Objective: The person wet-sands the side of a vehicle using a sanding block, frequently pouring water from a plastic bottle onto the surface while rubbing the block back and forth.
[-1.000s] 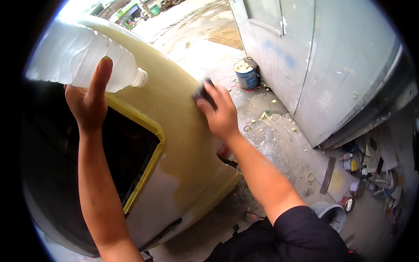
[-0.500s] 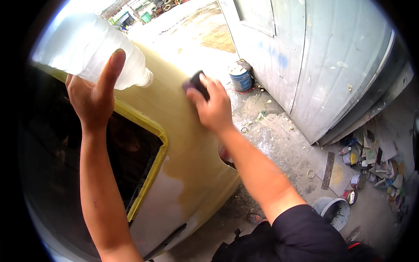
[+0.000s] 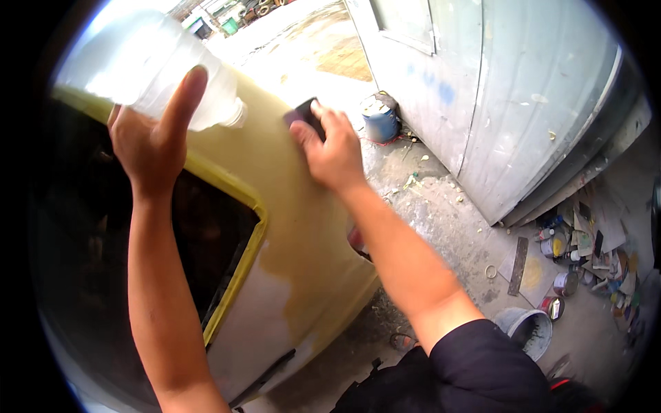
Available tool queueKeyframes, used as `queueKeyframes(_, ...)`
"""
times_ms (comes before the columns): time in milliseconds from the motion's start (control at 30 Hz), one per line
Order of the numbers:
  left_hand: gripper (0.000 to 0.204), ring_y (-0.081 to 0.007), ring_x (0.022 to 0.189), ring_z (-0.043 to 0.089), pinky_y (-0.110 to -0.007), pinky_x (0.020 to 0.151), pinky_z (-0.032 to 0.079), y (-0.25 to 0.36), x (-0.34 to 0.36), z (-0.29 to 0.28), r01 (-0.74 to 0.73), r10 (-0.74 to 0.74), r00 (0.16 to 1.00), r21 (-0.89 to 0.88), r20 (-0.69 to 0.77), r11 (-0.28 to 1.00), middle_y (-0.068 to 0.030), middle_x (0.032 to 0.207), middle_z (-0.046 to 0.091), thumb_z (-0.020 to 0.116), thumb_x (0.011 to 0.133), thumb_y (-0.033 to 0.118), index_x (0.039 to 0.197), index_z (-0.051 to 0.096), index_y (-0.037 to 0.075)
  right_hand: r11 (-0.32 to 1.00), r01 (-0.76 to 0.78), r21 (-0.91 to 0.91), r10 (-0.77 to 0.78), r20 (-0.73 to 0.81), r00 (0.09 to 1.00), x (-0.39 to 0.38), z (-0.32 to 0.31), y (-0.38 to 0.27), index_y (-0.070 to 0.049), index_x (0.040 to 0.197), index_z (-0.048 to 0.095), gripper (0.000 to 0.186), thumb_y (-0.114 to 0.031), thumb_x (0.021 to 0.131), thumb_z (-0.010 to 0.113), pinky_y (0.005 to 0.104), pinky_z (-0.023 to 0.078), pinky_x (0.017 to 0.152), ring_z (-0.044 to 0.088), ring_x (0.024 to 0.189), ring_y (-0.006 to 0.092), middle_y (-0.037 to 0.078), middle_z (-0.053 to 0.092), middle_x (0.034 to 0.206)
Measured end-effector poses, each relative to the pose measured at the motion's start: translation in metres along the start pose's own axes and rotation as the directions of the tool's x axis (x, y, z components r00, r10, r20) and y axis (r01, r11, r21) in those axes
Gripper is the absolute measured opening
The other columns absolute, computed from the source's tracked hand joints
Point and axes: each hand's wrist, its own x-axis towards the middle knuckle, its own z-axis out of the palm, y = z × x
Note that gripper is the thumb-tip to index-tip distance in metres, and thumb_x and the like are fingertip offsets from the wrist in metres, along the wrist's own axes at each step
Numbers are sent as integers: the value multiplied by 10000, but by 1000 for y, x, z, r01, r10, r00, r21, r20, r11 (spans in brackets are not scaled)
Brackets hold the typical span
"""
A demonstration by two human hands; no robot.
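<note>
My left hand (image 3: 153, 141) is wrapped round a large clear plastic bottle (image 3: 155, 69), tipped so its neck points down to the right over the car body. My right hand (image 3: 332, 146) grips a dark sanding block (image 3: 304, 118) and presses it to the far side of the yellowish, filler-coated car panel (image 3: 296, 213). The panel's finish is patchy, yellow above and whitish below. Yellow masking tape (image 3: 237, 289) borders the dark window (image 3: 200, 227) below my left hand.
A blue paint bucket (image 3: 380, 120) stands beside the grey metal door (image 3: 447, 89). On the concrete floor at right are a grey bucket (image 3: 506, 320), several cans and a heap of scraps (image 3: 606, 255). A black door handle (image 3: 265, 377) sticks out low on the car.
The sanding block and my right hand have shifted slightly up and left on the panel. The bottle in my left hand has moved a little to the right and up.
</note>
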Motion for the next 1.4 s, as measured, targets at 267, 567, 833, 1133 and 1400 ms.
queueKeyframes(267,439,-271,880,713,-356,850,523,-4,2,-6,-114,116,993,75,-23,991,-99,893,767,814,804,434,922,777,13,977,205,-59,-209,-71,975,-156,-6,-31,-44,1364,561,573,-366,916,714,481,438,988,561,1158,395,219,557,1345)
queueKeyframes(567,499,-263,898,711,-350,856,519,-7,-2,-3,-104,107,994,118,-25,988,-100,899,768,793,810,503,924,773,18,998,67,16,-66,-74,995,-65,3,-8,-17,1320,565,556,-370,918,715,490,461,953,572,1096,411,222,592,1223)
queueKeyframes(833,492,-259,922,708,-343,874,514,-2,0,-3,-45,46,999,88,-10,995,-103,932,764,806,814,469,957,764,0,999,39,-37,-44,-152,987,-86,1,7,-26,1319,573,558,-383,915,719,483,453,982,568,1144,403,223,594,1253)
queueKeyframes(1133,445,-225,958,697,-338,908,508,-5,-4,-4,-16,16,1000,-2,-3,1000,-106,997,752,810,844,383,1010,753,-26,989,128,-74,-136,-106,985,-173,-11,-5,-17,1383,520,604,-339,917,730,496,426,1028,543,1219,420,247,527,1371)
queueKeyframes(1400,421,-202,926,690,-323,883,506,-8,-2,0,-4,3,1000,73,16,997,-101,983,747,784,884,366,1022,743,-29,939,-341,49,338,65,939,-31,-22,49,14,1266,590,545,-405,932,687,448,492,883,598,1012,380,218,623,1114)
